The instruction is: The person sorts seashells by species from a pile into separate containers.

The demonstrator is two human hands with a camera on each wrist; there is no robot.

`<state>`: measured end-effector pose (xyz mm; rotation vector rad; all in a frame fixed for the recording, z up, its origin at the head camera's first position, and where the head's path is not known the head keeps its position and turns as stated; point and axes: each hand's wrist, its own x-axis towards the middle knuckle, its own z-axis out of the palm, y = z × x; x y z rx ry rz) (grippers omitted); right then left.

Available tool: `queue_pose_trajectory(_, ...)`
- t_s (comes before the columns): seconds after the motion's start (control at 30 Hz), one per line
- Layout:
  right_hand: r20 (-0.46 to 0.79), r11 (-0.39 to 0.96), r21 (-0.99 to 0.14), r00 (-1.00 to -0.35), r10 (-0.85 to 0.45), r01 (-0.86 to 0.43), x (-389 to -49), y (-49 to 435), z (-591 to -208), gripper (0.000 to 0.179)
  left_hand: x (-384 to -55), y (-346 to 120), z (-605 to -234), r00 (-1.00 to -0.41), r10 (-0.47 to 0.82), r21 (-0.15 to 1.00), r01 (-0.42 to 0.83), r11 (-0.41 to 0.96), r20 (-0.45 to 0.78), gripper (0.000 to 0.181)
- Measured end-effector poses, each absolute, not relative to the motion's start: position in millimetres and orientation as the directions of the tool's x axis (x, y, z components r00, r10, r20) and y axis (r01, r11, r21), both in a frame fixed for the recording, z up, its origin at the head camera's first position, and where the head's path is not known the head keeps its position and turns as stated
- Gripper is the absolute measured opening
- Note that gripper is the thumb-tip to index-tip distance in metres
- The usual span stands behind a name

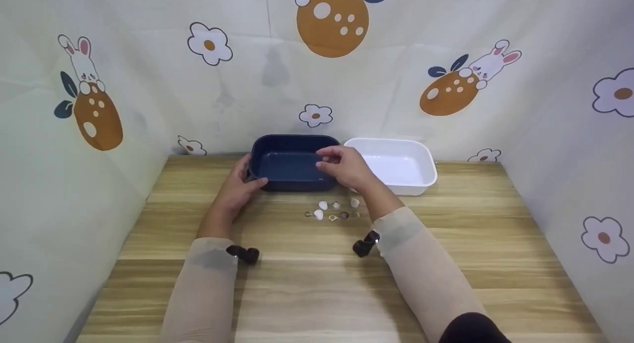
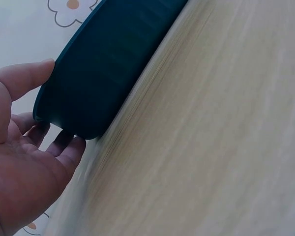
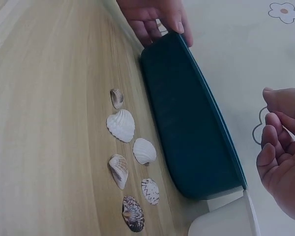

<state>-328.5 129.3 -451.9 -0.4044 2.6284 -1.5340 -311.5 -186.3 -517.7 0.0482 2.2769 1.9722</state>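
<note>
My left hand [image 1: 235, 189], extended from the counter's [image 1: 297, 293] front edge, gripped the left end of the dark blue container [image 1: 292, 167], thumb at its rim and fingers bent against the end wall. My right hand [image 1: 348, 168], angled forward and leftward, hung above the container's right end, its fingers loosely curled, a narrow gap between thumb and index. The container stood near the back edge, opening upward, long axis parallel to that edge. A white container [image 1: 401, 170] stood beside its right end; shells [image 1: 318, 215] lay in front.
</note>
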Motion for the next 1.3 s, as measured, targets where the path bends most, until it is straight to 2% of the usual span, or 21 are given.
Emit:
queue_pose_trajectory(0.87,0.107,0.444,-0.874,-0.969,-0.221,-0.198,-279,189,-467,0.036,-312,-183,-518,-0.993,0.088,0.988,-0.066,0.141,-0.079,0.090)
queue_pose_trajectory(1.3,0.050,0.495,-0.857,-0.978,-0.205,-0.147,-263,216,-481,0.034,-311,-186,-518,-0.990,0.102,0.986,-0.087,0.144,-0.102,0.091)
